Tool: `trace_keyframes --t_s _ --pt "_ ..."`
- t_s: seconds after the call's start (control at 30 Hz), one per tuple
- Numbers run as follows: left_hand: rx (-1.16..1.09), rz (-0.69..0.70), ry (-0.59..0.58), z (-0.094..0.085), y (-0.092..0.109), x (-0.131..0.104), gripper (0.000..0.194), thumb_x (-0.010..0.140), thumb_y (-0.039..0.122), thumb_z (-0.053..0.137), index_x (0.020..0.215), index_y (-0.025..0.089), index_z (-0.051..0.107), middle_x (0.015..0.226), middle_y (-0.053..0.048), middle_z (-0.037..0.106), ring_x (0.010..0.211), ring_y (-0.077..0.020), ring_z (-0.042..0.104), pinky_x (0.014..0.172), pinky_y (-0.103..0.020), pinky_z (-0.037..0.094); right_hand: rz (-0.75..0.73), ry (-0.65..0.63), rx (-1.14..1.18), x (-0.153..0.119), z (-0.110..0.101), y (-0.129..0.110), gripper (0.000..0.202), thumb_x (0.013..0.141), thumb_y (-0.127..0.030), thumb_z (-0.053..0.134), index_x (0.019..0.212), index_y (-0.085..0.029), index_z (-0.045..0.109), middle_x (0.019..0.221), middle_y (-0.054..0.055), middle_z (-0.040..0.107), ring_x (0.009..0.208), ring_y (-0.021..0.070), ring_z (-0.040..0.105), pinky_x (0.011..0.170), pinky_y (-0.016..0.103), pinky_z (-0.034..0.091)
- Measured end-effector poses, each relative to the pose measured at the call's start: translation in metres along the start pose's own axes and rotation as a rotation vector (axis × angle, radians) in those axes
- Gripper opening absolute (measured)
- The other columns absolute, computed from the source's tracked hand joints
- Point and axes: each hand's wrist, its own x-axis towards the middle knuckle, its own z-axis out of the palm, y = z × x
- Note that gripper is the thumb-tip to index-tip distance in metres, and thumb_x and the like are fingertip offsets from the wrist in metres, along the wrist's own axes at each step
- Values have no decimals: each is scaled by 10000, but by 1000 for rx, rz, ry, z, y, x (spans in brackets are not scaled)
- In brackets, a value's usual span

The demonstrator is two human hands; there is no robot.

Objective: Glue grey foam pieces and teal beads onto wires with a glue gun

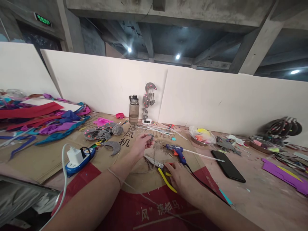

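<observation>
My left hand (142, 145) pinches a small grey piece (151, 137) over the cardboard sheet. A thin grey cord (144, 196) runs across my left wrist and down over the red part of the sheet. My right hand (176, 176) is at the yellow-handled scissors (157, 163), fingers closed around the handle, with the blades pointing up and left, below my left hand. Just beyond my right hand lies a blue glue gun (177, 152) with a clear glue stick in its back. A grey crescent (113, 147) lies left of my left hand.
A bottle (133, 110) stands at the back beside a grey hanging ornament (149, 96). At the left are a blue-and-white power strip (80, 160) and a heap of coloured fabric (40, 118). A black phone (228, 166) and a bowl (202, 136) are at the right.
</observation>
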Motion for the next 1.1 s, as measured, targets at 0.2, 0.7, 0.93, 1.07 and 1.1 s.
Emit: trace_keyframes --t_s 0.2,0.7,0.93,1.07,1.1 --pt "-11 82 128 -6 9 4 327 541 300 792 694 157 540 593 40 544 482 -67 512 421 -181 263 106 -8 269 -9 -9 22 636 688 -56 535 1304 -211 518 1066 114 673 949 229 655 848 323 498" --pt "-25 140 190 -15 0 17 382 507 370 820 689 152 565 595 49 521 483 -55 454 454 -204 287 16 100 332 30 -22 11 628 724 -55 501 1322 -248 499 1171 119 609 1020 219 628 904 349 493" --pt "-76 188 261 -18 14 17 417 507 396 828 683 163 531 581 57 494 484 -53 456 446 -201 269 74 -62 78 -3 -30 48 571 713 -125 553 1251 -317 558 1155 89 627 903 237 662 765 342 503" --pt "-52 169 230 -18 10 18 405 504 388 832 713 153 577 606 42 532 496 -53 474 451 -194 273 76 -109 -39 -17 -50 57 527 725 -167 578 1237 -292 592 1074 105 658 888 265 667 768 368 500" --pt "-46 170 228 -18 9 19 400 506 386 832 711 154 579 606 41 534 495 -53 472 451 -195 271 79 -128 -50 -19 -56 57 520 728 -168 577 1232 -294 600 1059 103 662 881 265 669 754 364 500"
